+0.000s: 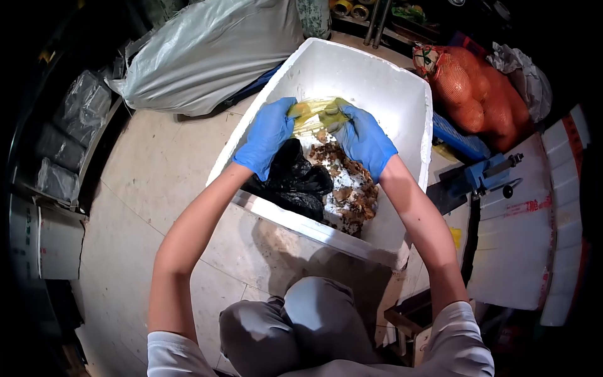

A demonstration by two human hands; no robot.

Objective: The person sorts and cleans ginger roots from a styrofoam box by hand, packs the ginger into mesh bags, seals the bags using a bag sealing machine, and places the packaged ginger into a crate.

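Observation:
Both my hands wear blue gloves and reach into a white foam box on the floor. A thin, yellowish, see-through plastic bag is stretched between them. My left hand pinches its left side, and my right hand grips its right side; that glove's fingertips look stained yellow-green. Below the hands, a crumpled black plastic bag lies in the box's near left part. Beside it, brown, crumbly scraps are spread over the white bottom. What the scraps are, I cannot tell.
A large white sack lies beyond the box to the left. Orange net sacks stand at the right, near a blue metal tool and white foam boards. A shelf with clear plastic bags is at far left.

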